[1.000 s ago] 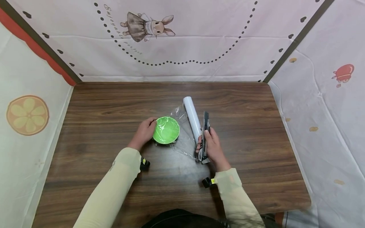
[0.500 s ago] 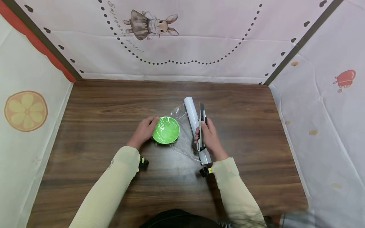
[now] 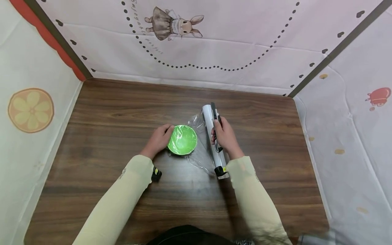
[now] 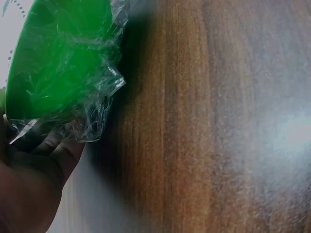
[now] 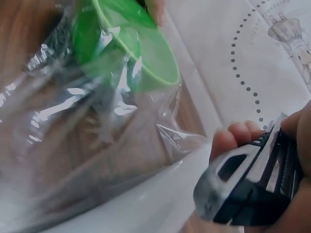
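Observation:
A green bowl (image 3: pixel 183 140) with clear cling film over it is held at its left rim by my left hand (image 3: pixel 157 141). In the left wrist view the fingers reach under the bowl (image 4: pixel 58 58), and crumpled film (image 4: pixel 104 87) bunches along its side. The film (image 3: pixel 201 153) stretches from the bowl to a white cling film roll (image 3: pixel 218 159) on the right. My right hand (image 3: pixel 227 139) grips a utility knife (image 3: pixel 213 115) above that roll. Seen from the right wrist, the knife's (image 5: pixel 243 182) rounded end faces the camera; the blade is too small to make out.
The brown wooden table (image 3: pixel 128 102) carries the bowl and roll. A printed fabric wall (image 3: pixel 232 37) rises at the back, with more fabric (image 3: pixel 343 129) at the sides. A black wrist camera (image 3: pixel 156 175) sits on the left wrist, another (image 3: pixel 219 171) on the right.
My right hand has moved the knife away from me along the roll, from near its close end toward its far end. The left hand stays on the bowl. The head view has shifted slightly.

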Available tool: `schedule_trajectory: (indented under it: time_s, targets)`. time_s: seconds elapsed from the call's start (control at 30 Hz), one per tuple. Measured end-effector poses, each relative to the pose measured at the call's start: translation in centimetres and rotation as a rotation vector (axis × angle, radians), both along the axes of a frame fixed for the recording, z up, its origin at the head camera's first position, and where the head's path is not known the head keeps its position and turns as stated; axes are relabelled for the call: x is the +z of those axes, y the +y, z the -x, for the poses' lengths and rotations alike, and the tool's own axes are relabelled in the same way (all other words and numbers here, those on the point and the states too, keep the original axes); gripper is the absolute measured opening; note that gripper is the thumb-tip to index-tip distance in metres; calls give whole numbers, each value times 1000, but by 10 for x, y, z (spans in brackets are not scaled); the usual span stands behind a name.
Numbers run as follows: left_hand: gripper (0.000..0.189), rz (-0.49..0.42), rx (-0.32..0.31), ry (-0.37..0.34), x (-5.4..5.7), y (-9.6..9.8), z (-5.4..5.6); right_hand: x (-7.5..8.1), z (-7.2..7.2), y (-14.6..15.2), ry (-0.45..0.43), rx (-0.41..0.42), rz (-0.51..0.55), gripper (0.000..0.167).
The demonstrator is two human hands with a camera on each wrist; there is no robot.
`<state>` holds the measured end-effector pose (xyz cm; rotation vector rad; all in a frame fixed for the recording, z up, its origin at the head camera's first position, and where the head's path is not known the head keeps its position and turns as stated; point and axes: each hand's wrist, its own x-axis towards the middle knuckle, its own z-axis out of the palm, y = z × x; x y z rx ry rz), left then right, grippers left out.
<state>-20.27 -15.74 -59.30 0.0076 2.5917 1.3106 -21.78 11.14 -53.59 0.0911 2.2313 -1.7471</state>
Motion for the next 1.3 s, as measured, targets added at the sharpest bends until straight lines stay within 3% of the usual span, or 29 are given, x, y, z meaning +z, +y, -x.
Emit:
schedule_trajectory:
  time_s: [0.2, 0.4, 0.6, 0.77, 0.93, 1.13, 1.3]
  targets:
    - [52, -26, -2, -19, 1, 0, 6, 1, 7, 0, 58, 43, -247, 29]
    - [42, -50, -31, -19, 4, 2, 13, 2, 16, -4, 31, 147, -505, 30]
    - [39, -55, -80, -48, 7, 1, 19, 3, 25, -9, 4, 199, -648, 31]
    - [42, 5, -130, -58, 14, -1, 36, 4, 32, -16, -2, 171, -665, 31]
    - [42, 79, -185, -90, 28, -5, 63, 4, 36, -24, -16, 161, -661, 33]
    - [37, 64, -275, -221, 35, -6, 92, 2, 39, -30, -44, 161, -661, 34]
    - [35, -5, -326, -351, 36, -3, 106, -3, 39, -35, -71, 175, -638, 31]
